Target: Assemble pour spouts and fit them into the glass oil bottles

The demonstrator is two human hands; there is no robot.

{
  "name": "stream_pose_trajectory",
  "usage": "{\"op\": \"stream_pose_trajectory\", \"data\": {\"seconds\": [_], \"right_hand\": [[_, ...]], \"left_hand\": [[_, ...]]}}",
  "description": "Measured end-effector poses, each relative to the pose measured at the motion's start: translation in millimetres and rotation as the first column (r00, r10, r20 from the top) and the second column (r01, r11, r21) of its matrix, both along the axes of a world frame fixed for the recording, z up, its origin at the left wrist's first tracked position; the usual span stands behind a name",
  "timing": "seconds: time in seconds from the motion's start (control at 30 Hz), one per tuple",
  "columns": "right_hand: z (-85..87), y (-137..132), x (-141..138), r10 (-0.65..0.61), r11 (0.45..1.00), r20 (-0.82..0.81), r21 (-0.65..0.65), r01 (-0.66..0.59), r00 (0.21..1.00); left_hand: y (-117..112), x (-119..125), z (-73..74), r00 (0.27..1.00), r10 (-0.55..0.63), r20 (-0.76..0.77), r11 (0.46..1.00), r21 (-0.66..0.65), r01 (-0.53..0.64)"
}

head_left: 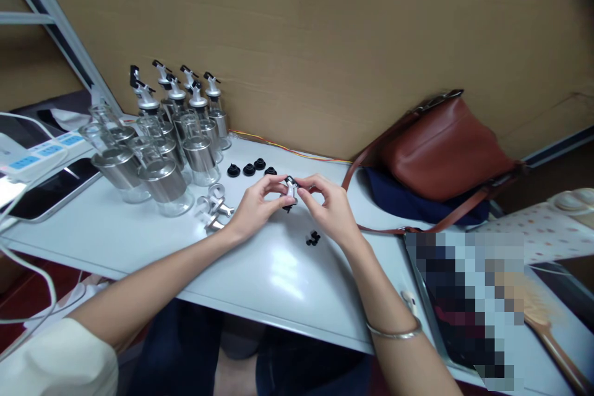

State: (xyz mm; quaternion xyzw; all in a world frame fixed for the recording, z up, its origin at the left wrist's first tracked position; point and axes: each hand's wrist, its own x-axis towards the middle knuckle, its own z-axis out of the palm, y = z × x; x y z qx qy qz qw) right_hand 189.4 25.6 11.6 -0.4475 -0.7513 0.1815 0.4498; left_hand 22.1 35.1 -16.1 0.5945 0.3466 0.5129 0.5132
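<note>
Both my hands meet over the middle of the white table (pixel 278 278). My left hand (pixel 255 207) and my right hand (pixel 327 207) pinch a small silver and black spout cap (pixel 291 189) between their fingertips. A small black piece (pixel 313 239) lies on the table just below my right hand. Two loose silver spouts (pixel 214 205) lie left of my left hand. Several black round stoppers (pixel 250 168) sit in a row beyond my hands.
Several glass and steel dispenser bottles (pixel 162 148) stand at the back left, some with spouts fitted. A phone (pixel 51 192) and power strip (pixel 37 154) lie far left. A brown leather bag (pixel 440 148) rests at the right against a cardboard wall (pixel 325 43). A wooden brush (pixel 542 322) lies near the right corner.
</note>
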Motion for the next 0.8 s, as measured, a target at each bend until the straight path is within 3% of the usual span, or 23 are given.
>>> {"op": "stream_pose_trajectory", "data": {"seconds": [0.27, 0.43, 0.8], "right_hand": [[-0.9, -1.1, 0.1, 0.082, 0.997, 0.058, -0.012, -0.081, 0.995], [-6.6, 2.1, 0.4, 0.027, 0.999, 0.054, 0.023, -0.028, 0.998], [0.4, -1.5, 1.1, 0.024, 0.997, 0.003, -0.07, -0.024, 1.0]], "left_hand": [[3.8, -1.3, 0.1, 0.998, 0.042, 0.049, 0.998, -0.04, -0.04], [3.2, -2.4, 2.4, 0.999, 0.038, 0.023, 0.998, -0.051, -0.037], [3.7, -4.4, 1.5, 0.999, 0.035, 0.008, 0.998, -0.047, -0.035]]}}
